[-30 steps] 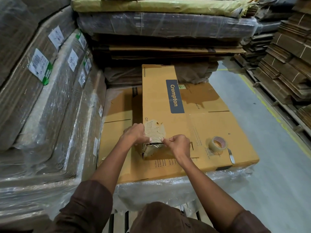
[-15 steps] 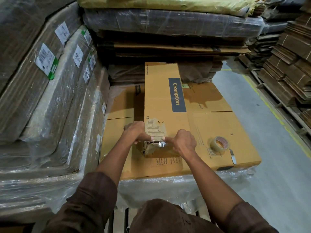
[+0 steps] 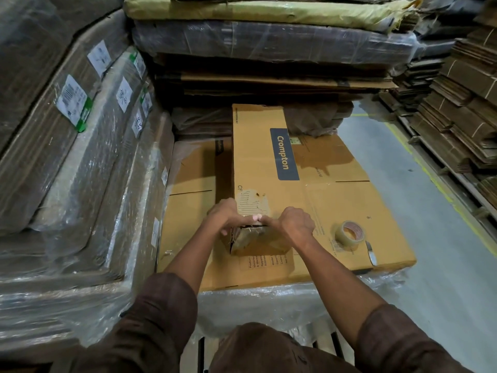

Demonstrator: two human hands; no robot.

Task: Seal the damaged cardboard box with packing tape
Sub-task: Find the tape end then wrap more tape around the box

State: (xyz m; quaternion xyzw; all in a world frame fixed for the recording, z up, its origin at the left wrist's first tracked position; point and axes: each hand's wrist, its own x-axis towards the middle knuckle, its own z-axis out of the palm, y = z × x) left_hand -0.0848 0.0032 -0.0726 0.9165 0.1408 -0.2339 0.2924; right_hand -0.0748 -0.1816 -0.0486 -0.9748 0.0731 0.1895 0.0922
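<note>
- As both thumbs meet at the torn near end of the long Crompton box (image 3: 258, 157), the left hand (image 3: 224, 215) and right hand (image 3: 295, 223) grip it, fingers curled over the edge.
- The box lies on flattened cartons (image 3: 349, 211); the packing tape roll (image 3: 349, 235) sits just right.
</note>
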